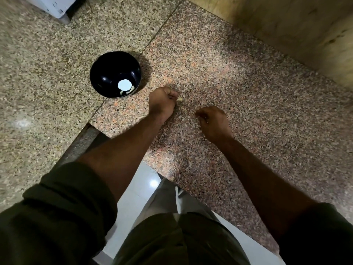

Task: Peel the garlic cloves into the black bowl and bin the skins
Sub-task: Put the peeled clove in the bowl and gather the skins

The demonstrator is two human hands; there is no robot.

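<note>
The black bowl [107,73] stands on the speckled counter at the left, with pale peeled pieces [129,90] in its bottom beside a bright reflection. My left hand [163,102], just right of the bowl, pinches a pale garlic clove [180,99] at its fingertips. My right hand [214,122] rests on the counter further right with its fingers curled; something small and pale shows at the fingertips, and what it is I cannot make out. A thin skin strand [177,120] lies between the two hands.
The pinkish granite counter [238,83] meets a beige granite slab [47,64] on the left. A wooden wall panel [305,29] runs along the far right. A white appliance corner [55,6] sits top left. White floor [133,197] shows below the counter edge.
</note>
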